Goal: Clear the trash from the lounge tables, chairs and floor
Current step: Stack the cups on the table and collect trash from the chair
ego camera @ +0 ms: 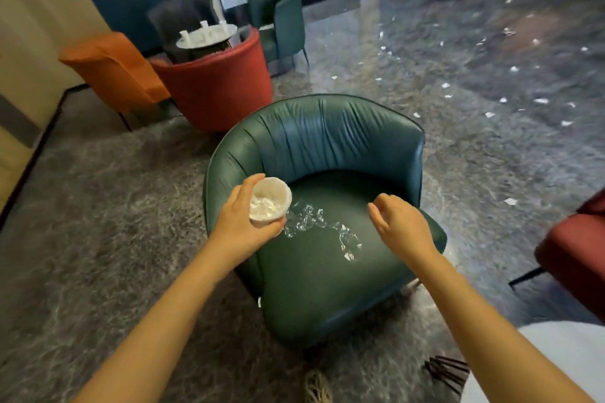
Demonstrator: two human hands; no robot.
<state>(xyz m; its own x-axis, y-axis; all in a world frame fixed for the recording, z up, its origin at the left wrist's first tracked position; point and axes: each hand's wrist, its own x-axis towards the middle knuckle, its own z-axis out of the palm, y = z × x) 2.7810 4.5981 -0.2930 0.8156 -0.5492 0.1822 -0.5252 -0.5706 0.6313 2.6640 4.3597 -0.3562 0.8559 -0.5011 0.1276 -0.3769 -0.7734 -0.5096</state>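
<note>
My left hand [240,222] grips a white paper cup [270,203] stuffed with crumpled white paper, held over the left part of a dark green armchair [327,147]. A strip of crumpled clear plastic wrap [322,226] lies across the seat, its left end right by the cup. My right hand [397,224] hovers over the right side of the seat with loosely curled fingers, holding nothing. Several white paper scraps [510,201] are scattered over the grey marble floor to the right and far right.
A red armchair [216,88], an orange chair [111,72] and a small round table [206,36] carrying several white cups stand behind on the left. Another red chair [576,252] is at the right edge. A broom head [317,386] shows at the bottom.
</note>
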